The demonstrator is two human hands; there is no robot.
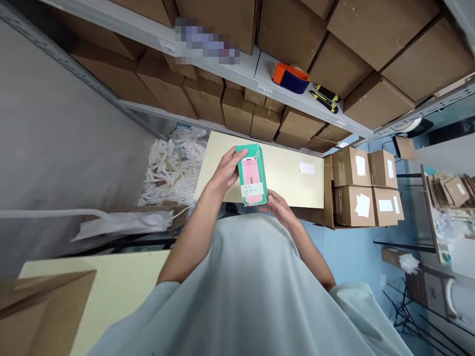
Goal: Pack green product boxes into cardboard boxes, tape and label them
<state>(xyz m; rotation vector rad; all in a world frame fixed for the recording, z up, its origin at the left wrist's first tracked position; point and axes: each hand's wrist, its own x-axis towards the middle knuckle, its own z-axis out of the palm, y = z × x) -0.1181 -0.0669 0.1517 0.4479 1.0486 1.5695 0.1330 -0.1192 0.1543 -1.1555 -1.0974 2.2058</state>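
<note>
While our left hand (224, 171) grips the box (252, 173), our right hand (281, 207), grip unclear, at its corner, we list: label (307, 168) on table (284, 185); cartons (369, 180), right; shreds (174, 163), left; shelf (266, 69) above.

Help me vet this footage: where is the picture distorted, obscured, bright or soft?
In the head view, the shelving leans and stretches as through a wide-angle lens; a pixelated patch hides part of it; the green box looks fairly sharp, its fine print unreadable; the pale table is bright.

Pale table (287, 185) — white slip (307, 168) atop
</note>
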